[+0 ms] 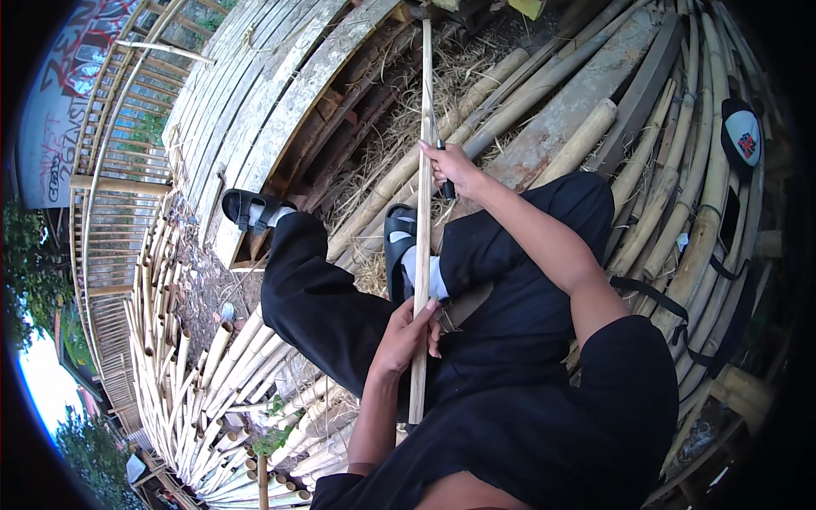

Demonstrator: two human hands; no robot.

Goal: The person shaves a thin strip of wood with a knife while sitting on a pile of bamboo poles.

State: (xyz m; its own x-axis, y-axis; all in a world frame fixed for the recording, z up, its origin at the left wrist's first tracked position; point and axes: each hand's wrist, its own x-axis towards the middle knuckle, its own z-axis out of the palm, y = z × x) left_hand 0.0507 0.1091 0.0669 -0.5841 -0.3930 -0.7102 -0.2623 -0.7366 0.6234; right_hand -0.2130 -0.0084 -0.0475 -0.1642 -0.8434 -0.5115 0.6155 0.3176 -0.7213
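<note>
One pale strip (423,238), cut straight, apparently part-worked — left hand (399,339), fingers curled round it; right hand (459,168), fingers closed round black tool (449,189).

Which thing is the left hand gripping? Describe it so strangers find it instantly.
Find the seated person's black fabric trousers. Over them, the left hand clasps a long, narrow, pale wooden strip near its lower end, while the right hand touches it higher up. Its flat, straight-edged sides set it apart from the rounded tan bamboo poles around.
</note>
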